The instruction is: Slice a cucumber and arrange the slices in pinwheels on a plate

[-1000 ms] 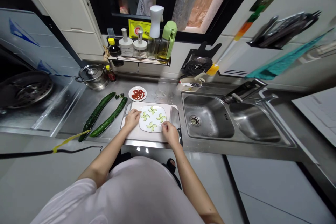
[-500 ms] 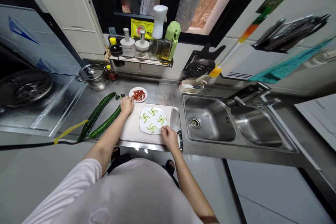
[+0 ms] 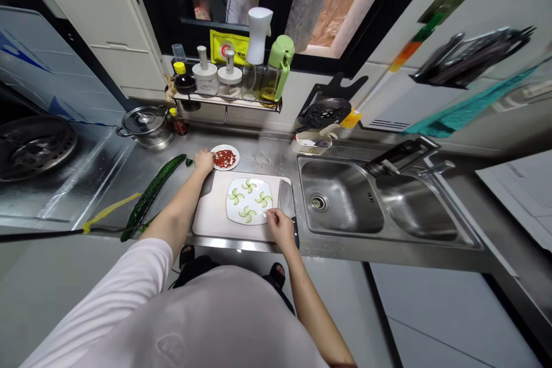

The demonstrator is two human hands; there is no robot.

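My left hand (image 3: 204, 161) is at the left rim of a small round white plate (image 3: 236, 165), its fingers closed on the edge. Red dried berries, which look like goji berries (image 3: 225, 157), lie on that plate. My right hand (image 3: 281, 225) is held in a pinch by the lower right edge of a squarish white plate (image 3: 235, 183); anything between the fingertips is too small to see. Pinwheels of green-edged cucumber slices (image 3: 248, 214) are laid out on the squarish plate, which rests on a pale cutting board (image 3: 209, 219). A knife (image 3: 284, 195) lies along the board's right side.
Long cucumbers (image 3: 150, 195) lie left of the board, one mostly behind my left arm. A lidded pot (image 3: 146, 126) stands farther back. To the right is a double sink (image 3: 345, 201). A seasoning rack (image 3: 224, 101) hangs at the back wall.
My left hand has shifted back and left, around to the small plate's left rim. My left forearm now covers more of the nearer cucumber. My right hand stays pinched beside the squarish plate.
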